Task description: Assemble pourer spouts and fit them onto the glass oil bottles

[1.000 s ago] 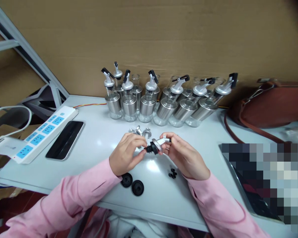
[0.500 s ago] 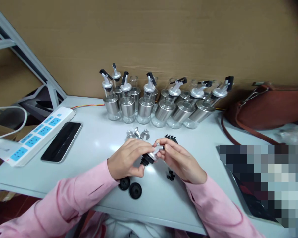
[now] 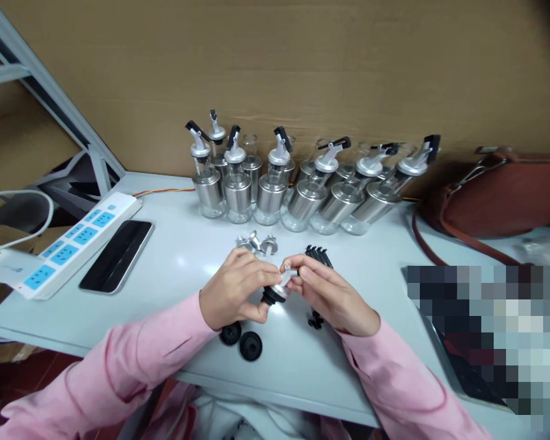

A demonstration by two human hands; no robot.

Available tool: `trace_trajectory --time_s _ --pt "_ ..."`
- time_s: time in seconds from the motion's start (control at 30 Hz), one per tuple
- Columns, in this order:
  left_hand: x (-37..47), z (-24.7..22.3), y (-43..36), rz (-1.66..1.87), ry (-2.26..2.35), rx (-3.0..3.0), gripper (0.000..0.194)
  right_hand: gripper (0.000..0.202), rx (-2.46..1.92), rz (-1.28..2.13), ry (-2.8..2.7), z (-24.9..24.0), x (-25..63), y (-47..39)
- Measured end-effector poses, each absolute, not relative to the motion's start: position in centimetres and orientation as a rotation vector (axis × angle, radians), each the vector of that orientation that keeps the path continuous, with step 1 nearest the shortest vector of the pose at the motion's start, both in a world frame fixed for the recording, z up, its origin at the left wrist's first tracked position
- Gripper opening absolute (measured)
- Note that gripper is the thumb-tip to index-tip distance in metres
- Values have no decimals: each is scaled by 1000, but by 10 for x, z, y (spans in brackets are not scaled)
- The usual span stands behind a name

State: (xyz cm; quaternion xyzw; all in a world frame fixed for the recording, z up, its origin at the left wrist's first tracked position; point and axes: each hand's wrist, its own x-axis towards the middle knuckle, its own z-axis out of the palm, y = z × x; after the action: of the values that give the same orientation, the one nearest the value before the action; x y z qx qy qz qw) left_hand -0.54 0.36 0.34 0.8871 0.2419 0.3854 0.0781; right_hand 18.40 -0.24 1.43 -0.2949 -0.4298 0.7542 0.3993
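My left hand (image 3: 236, 287) grips a silver pourer (image 3: 282, 287) with a black ribbed stopper, fingers on its top and thumb under the stopper. The fingertips of my right hand (image 3: 339, 296) pinch the small spout end of the same pourer. Several silver pourer tops (image 3: 269, 245) lie just behind my hands. Black levers (image 3: 319, 255) lie in a row behind my right hand, and small black parts (image 3: 316, 320) sit beneath it. Two black round discs, one of them whole in view (image 3: 250, 346), rest near my left wrist.
Several glass and steel bottles (image 3: 272, 192), many with pourers, stand along the back of the table (image 3: 174, 244). At the left are a power strip (image 3: 85, 235) and a phone (image 3: 117, 256). A brown bag (image 3: 499, 192) and a partly blurred dark flat item (image 3: 467, 366) are at the right.
The view has shifted slightly. Both hands keep hold of the pourer, which now sits a little more upright, with its stopper more hidden by my left hand.
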Motion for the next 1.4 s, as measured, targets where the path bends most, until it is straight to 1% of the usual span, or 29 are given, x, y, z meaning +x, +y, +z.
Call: trace_trajectory --time_s 0.1,0.17,0.23,0.3,0.37,0.47,0.53,0.6,0.8,0.9,1.0,1.1,1.27,1.4 --pt "-6 4 5 1124 725 2621 28 25 -754 1903 -1073 15 185 -2" --pt "-5 3 7 1140 724 2565 33 24 -744 1886 -1049 16 186 -2" --pt "-5 1 8 1196 732 2434 37 23 -735 1868 -1036 17 186 -1" --pt "-5 2 7 1217 721 2279 37 23 -745 1843 -1049 17 187 0" --pt "-6 4 6 1199 708 2185 33 24 -814 1747 -1092 17 187 0" --pt "-8 7 3 1199 709 2192 30 25 -997 1453 -1178 15 188 1" --pt "-8 9 3 1201 741 2215 29 24 -1054 1325 -1250 15 188 0" --pt "-7 8 3 1190 770 2223 28 21 -1035 1303 -1362 15 187 -2" --pt "-5 5 3 1179 823 2247 30 22 -1033 1208 -1561 16 181 -6" --pt "-4 7 3 1161 879 2250 33 23 -1003 1237 -1559 16 180 -5" --pt "-4 11 2 1093 988 2269 26 24 -973 1302 -1547 15 180 -6" --pt "-4 15 1 939 1040 2359 20 24 -966 1310 -1554 14 179 -7" --pt "-2 18 0 746 1012 2463 23 31 -947 1346 -1632 15 178 -8" --pt "-2 18 -1 707 1012 2484 25 31 -916 1326 -1685 16 178 -8"
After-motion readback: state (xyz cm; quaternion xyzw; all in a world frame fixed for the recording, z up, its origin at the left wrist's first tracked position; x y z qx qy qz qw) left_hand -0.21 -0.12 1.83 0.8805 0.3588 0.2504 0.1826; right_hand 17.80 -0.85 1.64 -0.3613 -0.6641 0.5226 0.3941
